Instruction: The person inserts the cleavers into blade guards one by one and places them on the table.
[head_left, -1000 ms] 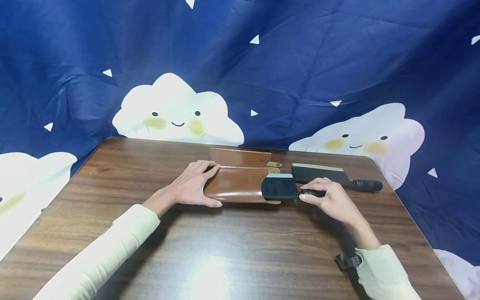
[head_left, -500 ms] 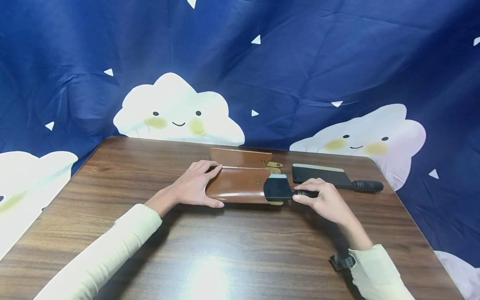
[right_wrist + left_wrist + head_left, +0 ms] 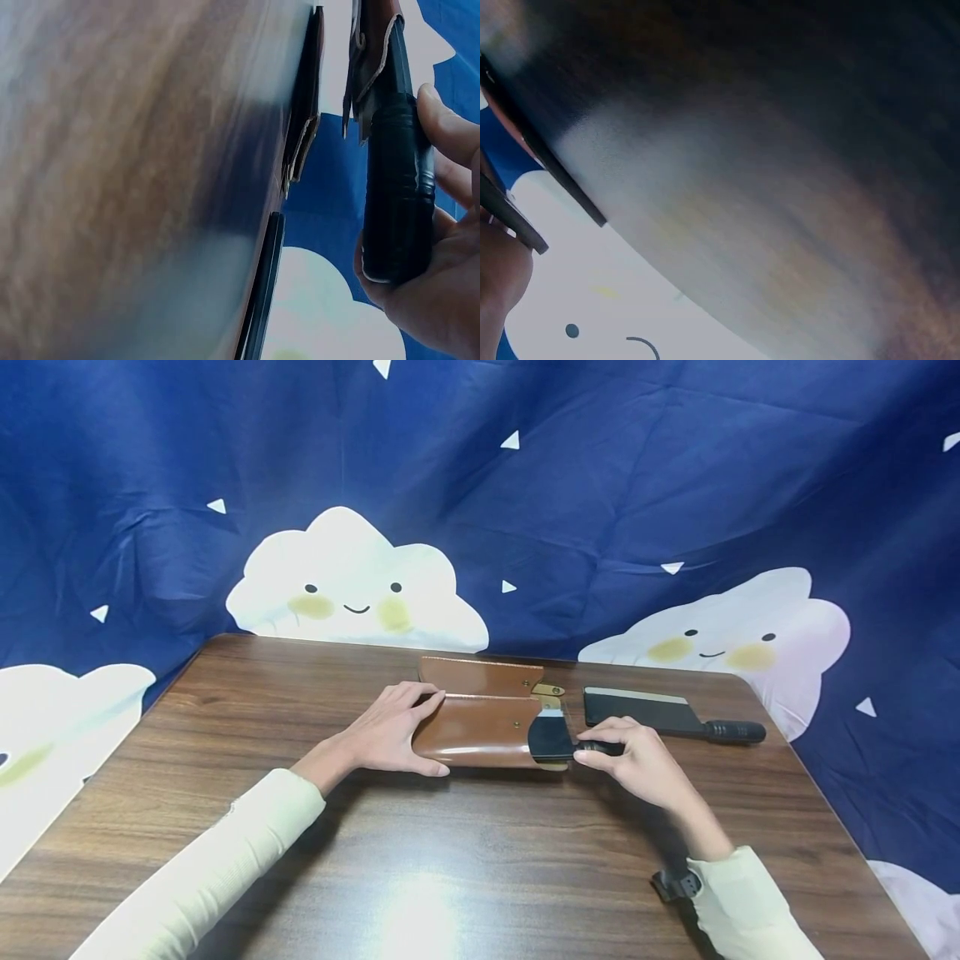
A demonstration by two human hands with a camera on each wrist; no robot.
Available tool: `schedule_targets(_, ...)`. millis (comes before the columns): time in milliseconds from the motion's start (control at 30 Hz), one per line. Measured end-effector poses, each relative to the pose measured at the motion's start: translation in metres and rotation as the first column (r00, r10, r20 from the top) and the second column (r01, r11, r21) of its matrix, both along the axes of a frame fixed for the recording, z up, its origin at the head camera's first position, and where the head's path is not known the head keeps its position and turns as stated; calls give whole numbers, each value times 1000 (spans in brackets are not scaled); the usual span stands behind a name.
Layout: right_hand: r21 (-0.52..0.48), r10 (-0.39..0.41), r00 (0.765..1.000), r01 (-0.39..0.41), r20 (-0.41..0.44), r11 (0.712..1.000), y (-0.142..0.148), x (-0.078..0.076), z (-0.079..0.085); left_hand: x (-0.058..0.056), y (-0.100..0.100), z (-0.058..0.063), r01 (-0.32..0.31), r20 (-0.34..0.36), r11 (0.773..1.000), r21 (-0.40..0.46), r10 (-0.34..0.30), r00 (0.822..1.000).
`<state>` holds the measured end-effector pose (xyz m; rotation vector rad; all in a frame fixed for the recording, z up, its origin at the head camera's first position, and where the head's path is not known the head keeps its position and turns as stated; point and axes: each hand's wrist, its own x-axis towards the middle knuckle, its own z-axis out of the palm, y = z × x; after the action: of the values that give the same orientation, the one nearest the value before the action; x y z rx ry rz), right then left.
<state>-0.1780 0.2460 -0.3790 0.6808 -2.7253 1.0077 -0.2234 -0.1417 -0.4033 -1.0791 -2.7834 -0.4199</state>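
In the head view my left hand [image 3: 386,731] holds the closed end of a brown leather knife sheath [image 3: 476,731], thumb on the near edge and fingers over the far edge. A black cleaver [image 3: 550,737] is most of the way inside it; only the rear of its blade shows at the mouth. My right hand [image 3: 637,760] grips the cleaver's handle, thumb on one side and fingers on the other. Close up in the right wrist view, the ribbed black handle [image 3: 400,191] juts from the sheath mouth. The left wrist view catches only part of my left hand [image 3: 502,270].
Behind lies a second brown sheath [image 3: 480,675] with a tan snap strap [image 3: 549,690]. A second black cleaver [image 3: 645,710] rests to the right, its handle toward the table's right edge. The wooden table [image 3: 450,852] backs onto a blue cloud-print curtain [image 3: 570,485].
My right hand has moved left, sliding the cleaver deeper into the sheath, so less blade shows. My left hand has stayed almost still on the sheath.
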Motion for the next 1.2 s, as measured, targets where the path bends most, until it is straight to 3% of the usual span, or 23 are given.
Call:
schedule_targets(667, -2, 65, 998, -65, -8, 998, -18, -2, 2, 0, 10, 5, 0, 1, 1000, -20, 0, 1000)
schedule_targets(1200, -37, 78, 994, -81, -76, 996, -29, 2, 1, 0, 10, 5, -10, -1, 1000, -13, 10, 1000)
